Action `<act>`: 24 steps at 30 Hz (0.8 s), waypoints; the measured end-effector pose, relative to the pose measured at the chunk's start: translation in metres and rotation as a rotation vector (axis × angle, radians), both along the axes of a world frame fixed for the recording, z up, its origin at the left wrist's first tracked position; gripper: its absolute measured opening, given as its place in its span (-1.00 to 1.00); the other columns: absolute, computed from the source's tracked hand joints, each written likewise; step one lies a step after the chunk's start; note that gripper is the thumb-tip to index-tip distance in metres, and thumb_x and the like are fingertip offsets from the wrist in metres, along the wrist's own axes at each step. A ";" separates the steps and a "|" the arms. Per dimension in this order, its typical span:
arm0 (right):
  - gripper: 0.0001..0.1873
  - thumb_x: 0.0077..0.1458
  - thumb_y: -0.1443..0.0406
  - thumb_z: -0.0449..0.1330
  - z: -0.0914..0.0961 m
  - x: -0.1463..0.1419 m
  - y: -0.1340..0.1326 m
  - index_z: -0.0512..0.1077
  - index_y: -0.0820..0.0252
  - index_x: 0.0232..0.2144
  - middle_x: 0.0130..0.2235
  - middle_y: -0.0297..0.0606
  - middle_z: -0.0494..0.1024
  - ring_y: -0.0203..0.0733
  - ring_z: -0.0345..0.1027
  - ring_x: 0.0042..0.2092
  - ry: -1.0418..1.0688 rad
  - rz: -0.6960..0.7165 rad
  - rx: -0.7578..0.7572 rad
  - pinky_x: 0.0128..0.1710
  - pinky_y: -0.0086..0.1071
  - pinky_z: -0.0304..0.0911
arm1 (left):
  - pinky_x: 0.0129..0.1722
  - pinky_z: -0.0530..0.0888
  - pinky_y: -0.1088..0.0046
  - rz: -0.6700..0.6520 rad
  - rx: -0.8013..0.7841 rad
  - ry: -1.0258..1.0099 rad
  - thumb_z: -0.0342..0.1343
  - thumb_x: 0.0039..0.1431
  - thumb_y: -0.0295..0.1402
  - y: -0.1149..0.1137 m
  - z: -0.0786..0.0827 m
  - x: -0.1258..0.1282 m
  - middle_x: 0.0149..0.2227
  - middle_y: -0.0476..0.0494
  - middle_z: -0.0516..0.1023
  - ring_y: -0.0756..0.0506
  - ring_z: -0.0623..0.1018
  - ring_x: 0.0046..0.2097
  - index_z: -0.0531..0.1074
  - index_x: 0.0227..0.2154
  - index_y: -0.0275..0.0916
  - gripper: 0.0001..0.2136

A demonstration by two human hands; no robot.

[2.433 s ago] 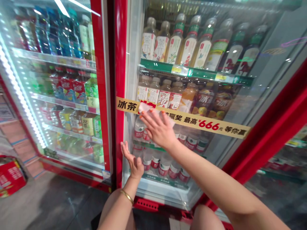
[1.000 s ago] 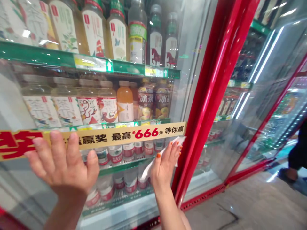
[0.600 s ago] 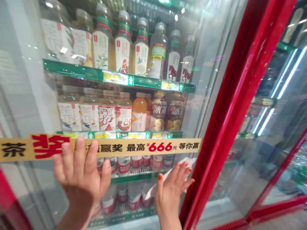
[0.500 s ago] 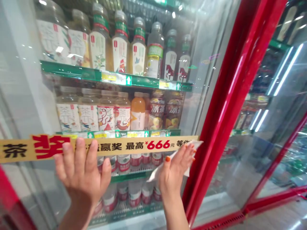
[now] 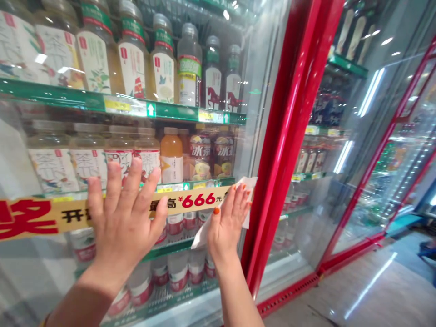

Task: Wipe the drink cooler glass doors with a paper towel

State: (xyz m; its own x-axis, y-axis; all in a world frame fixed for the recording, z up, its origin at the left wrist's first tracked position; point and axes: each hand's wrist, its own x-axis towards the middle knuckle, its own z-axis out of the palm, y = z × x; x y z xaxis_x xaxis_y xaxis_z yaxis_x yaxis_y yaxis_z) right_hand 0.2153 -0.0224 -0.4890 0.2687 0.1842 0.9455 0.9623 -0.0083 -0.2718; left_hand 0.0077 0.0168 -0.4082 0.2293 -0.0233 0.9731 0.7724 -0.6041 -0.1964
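Observation:
A long yellow strip (image 5: 168, 203) with black and red lettering runs across the glass door (image 5: 254, 68) of a drinks fridge. My left hand (image 5: 124, 218) is over the strip, palm toward the glass, fingers spread and holding nothing. Part of the lettering is hidden behind it. Near the strip's right end, my right hand (image 5: 225, 227) presses a white cloth (image 5: 200, 236) against the door, fingers extended together over it. Cloth edges show to the left of the thumb and beyond the fingertips; whether it is cloth or paper tissue is hard to tell.
Behind the glass, green-edged shelves (image 5: 177, 112) carry bottled drinks (image 5: 165, 75). A red door frame (image 5: 289, 136) stands just right of my right hand. Further right is another glass-fronted fridge (image 5: 308, 200), with grey floor (image 5: 361, 290) before it.
The view has swung right, so the shelves and red frame appear further left. My left hand has moved right along the strip, nearer my right hand. The cloth remains under my right hand.

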 end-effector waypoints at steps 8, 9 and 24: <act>-0.22 0.55 0.22 -0.12 -0.024 0.008 -0.007 -0.31 0.29 0.63 0.68 -0.14 -0.39 -0.04 -0.53 0.68 -0.139 -0.094 -0.018 0.61 0.04 -0.17 | 0.64 -0.12 -0.23 0.060 0.000 -0.002 0.15 0.38 -0.19 0.007 -0.002 0.006 0.62 0.07 -0.01 -0.29 -0.03 0.65 0.02 0.57 0.12 -0.23; -0.22 0.56 0.22 -0.13 -0.017 0.013 -0.006 -0.32 0.30 0.63 0.68 -0.10 -0.37 -0.05 -0.54 0.68 -0.095 -0.104 -0.013 0.60 0.07 -0.11 | 0.65 -0.13 -0.19 0.064 0.004 0.001 0.15 0.38 -0.19 0.006 -0.003 0.006 0.62 0.05 -0.01 -0.28 -0.04 0.65 0.02 0.58 0.10 -0.24; -0.13 0.56 0.05 -0.14 -0.009 0.026 -0.016 -0.38 0.39 0.62 0.66 0.11 -0.29 0.14 -0.39 0.67 -0.072 -0.063 -0.088 0.49 0.19 0.17 | 0.64 -0.22 -0.14 0.048 -0.031 0.013 0.16 0.36 -0.17 0.007 -0.005 0.005 0.64 -0.05 -0.02 -0.24 -0.13 0.67 0.06 0.57 -0.01 -0.23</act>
